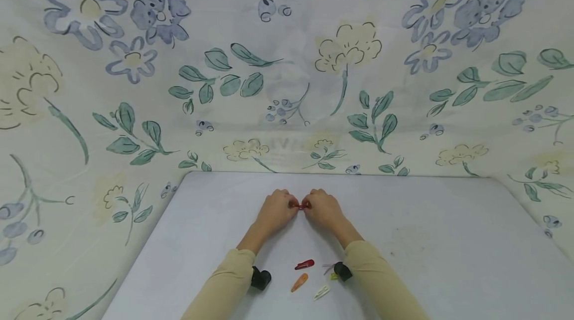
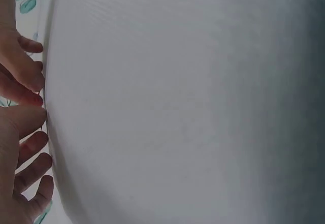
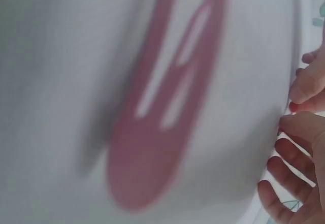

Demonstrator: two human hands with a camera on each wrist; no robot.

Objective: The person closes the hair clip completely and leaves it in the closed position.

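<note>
Both hands meet over the far middle of the table. Between their fingertips is a small red hair clip, mostly hidden by the fingers. My left hand pinches its left end with thumb and forefinger, and my right hand pinches the right end. In the left wrist view the left hand is at the lower left edge, its other fingers bent loosely. The right wrist view has the right hand at the right edge, thumb and forefinger together.
Nearer me on the white table lie a red snap clip, an orange clip, a white clip and a yellow-green clip. A pink clip looms close to the right wrist camera. Floral cloth surrounds the table.
</note>
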